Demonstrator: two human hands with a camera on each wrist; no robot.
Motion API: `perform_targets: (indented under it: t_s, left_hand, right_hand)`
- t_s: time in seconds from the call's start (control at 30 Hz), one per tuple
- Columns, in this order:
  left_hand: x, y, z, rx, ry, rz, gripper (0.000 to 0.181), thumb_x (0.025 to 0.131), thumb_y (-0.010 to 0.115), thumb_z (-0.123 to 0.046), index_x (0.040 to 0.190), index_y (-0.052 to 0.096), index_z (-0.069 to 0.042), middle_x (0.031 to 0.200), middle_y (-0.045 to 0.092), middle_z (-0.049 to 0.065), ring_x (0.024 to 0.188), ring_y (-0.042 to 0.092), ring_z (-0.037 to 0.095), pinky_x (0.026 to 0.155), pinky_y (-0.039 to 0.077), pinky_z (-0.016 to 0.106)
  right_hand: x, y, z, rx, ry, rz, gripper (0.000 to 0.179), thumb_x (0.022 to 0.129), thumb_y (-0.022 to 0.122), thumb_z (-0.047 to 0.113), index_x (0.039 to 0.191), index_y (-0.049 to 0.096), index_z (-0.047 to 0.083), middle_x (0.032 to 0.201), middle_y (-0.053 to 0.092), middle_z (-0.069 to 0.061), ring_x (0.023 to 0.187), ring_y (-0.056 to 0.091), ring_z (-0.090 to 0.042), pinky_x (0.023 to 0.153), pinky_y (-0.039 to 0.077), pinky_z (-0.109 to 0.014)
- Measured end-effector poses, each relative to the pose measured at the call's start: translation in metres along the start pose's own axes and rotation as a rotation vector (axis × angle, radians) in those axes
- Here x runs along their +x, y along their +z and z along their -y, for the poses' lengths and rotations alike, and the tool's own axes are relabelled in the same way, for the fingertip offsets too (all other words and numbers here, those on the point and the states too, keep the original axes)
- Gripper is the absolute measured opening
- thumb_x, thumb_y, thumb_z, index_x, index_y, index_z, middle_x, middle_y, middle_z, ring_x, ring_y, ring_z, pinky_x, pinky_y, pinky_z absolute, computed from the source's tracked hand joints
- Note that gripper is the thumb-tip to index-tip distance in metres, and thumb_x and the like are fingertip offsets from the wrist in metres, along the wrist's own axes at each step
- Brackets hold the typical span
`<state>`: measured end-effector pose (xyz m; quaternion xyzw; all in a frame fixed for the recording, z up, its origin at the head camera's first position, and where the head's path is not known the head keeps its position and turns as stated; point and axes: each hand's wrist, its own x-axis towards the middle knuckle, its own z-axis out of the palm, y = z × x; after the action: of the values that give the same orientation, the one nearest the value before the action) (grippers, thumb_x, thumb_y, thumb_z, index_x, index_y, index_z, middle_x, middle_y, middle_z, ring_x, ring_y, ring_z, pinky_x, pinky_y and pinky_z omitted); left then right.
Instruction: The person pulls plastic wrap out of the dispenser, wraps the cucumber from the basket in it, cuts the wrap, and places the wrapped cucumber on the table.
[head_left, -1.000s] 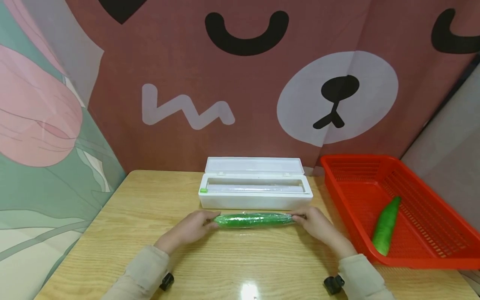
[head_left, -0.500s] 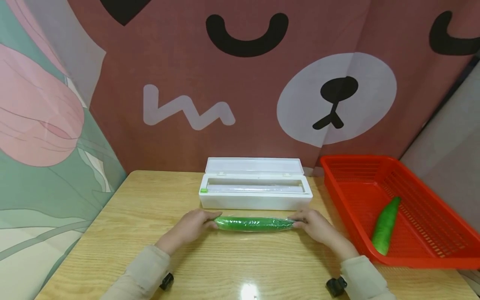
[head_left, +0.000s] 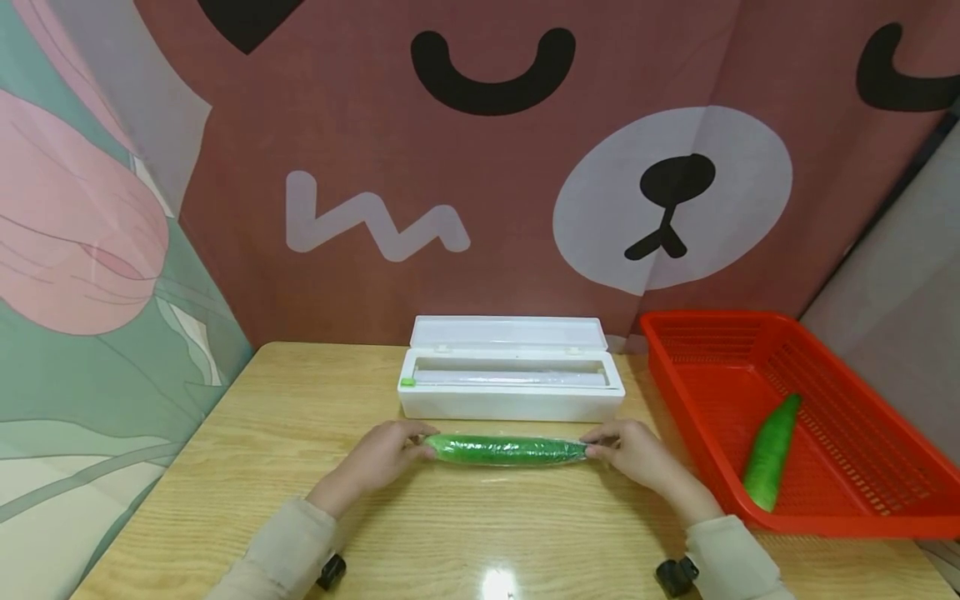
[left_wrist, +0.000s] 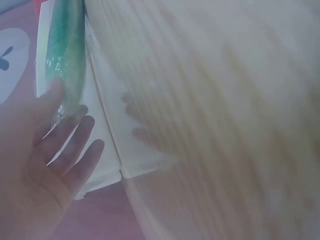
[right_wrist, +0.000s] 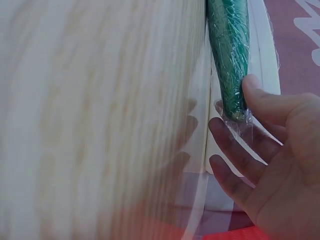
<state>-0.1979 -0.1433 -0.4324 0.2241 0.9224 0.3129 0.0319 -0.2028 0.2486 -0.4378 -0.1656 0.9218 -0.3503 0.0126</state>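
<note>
A green cucumber in clear plastic film lies level, left to right, in front of the white cling film box. My left hand pinches its left end between thumb and fingers. At the other end, my right hand holds the tip, thumb on one side and fingertips opposite. In the right wrist view, loose plastic film sticks out past the cucumber's tip between the fingers. The left wrist view is hazy; there the thumb lies along the wrapped end.
Behind the cucumber stands the cling film box, its lid raised and a film roll inside. A red plastic basket on the right holds another cucumber. All stand on a wooden table against a patterned cloth backdrop.
The cucumber has come slightly down in the head view, toward the person, with both hands still at its ends. The right forearm has shifted a little to the right. Box and basket have stayed put.
</note>
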Motion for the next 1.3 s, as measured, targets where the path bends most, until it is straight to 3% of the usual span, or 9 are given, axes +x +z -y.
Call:
perform_targets:
  t_s: [0.1, 0.3, 0.5, 0.67, 1.0, 1.3]
  left_hand:
    - [0.000, 0.001, 0.000, -0.017, -0.007, -0.006, 0.036, 0.091, 0.073, -0.023, 0.123, 0.069, -0.008, 0.103, 0.070, 0.000, 0.087, 0.064, 0.013, 0.081, 0.054, 0.037]
    - [0.000, 0.001, -0.001, -0.099, -0.011, 0.033, 0.042, 0.089, 0.075, -0.024, 0.128, 0.066, -0.010, 0.118, 0.069, 0.001, 0.101, 0.062, 0.018, 0.088, 0.052, 0.041]
    - [0.002, 0.002, 0.003, -0.162, -0.001, 0.014, 0.026, 0.088, 0.076, -0.020, 0.114, 0.072, -0.018, 0.113, 0.070, -0.004, 0.104, 0.062, 0.021, 0.089, 0.052, 0.043]
    - [0.002, 0.001, 0.005, -0.186, -0.007, 0.005, 0.025, 0.088, 0.074, -0.025, 0.113, 0.074, -0.019, 0.112, 0.071, -0.006, 0.104, 0.062, 0.019, 0.089, 0.053, 0.044]
    - [-0.003, -0.003, 0.005, -0.175, -0.008, -0.007, 0.027, 0.090, 0.073, -0.025, 0.116, 0.073, -0.018, 0.111, 0.070, -0.006, 0.100, 0.062, 0.016, 0.085, 0.054, 0.038]
    - [-0.019, -0.019, 0.014, -0.174, -0.048, -0.037, 0.029, 0.090, 0.074, -0.026, 0.117, 0.072, -0.017, 0.111, 0.069, -0.006, 0.099, 0.060, 0.015, 0.081, 0.054, 0.029]
  right_hand:
    - [-0.001, 0.000, 0.000, 0.003, -0.009, 0.013, 0.018, 0.083, 0.080, 0.011, 0.099, 0.077, 0.006, 0.087, 0.068, 0.001, 0.079, 0.059, -0.013, 0.066, 0.051, -0.027]
    - [-0.001, 0.001, 0.003, 0.000, -0.029, 0.020, 0.029, 0.080, 0.082, 0.009, 0.108, 0.074, 0.005, 0.099, 0.071, -0.006, 0.088, 0.063, -0.020, 0.074, 0.054, -0.037]
    - [0.000, 0.000, 0.005, -0.021, -0.031, 0.015, 0.021, 0.080, 0.081, 0.009, 0.101, 0.077, 0.010, 0.095, 0.071, 0.000, 0.085, 0.060, -0.016, 0.072, 0.051, -0.033]
    - [0.001, -0.001, 0.005, -0.029, -0.022, 0.033, 0.017, 0.081, 0.081, 0.010, 0.098, 0.078, 0.011, 0.092, 0.071, 0.002, 0.081, 0.056, -0.014, 0.071, 0.047, -0.031]
    - [0.002, 0.004, 0.006, -0.035, -0.045, 0.029, 0.018, 0.084, 0.079, 0.014, 0.102, 0.078, 0.010, 0.090, 0.069, 0.002, 0.078, 0.055, -0.013, 0.068, 0.047, -0.030]
    - [0.010, 0.018, 0.025, -0.011, -0.054, 0.040, 0.021, 0.085, 0.078, 0.012, 0.106, 0.076, 0.008, 0.091, 0.069, 0.002, 0.077, 0.053, -0.013, 0.066, 0.046, -0.029]
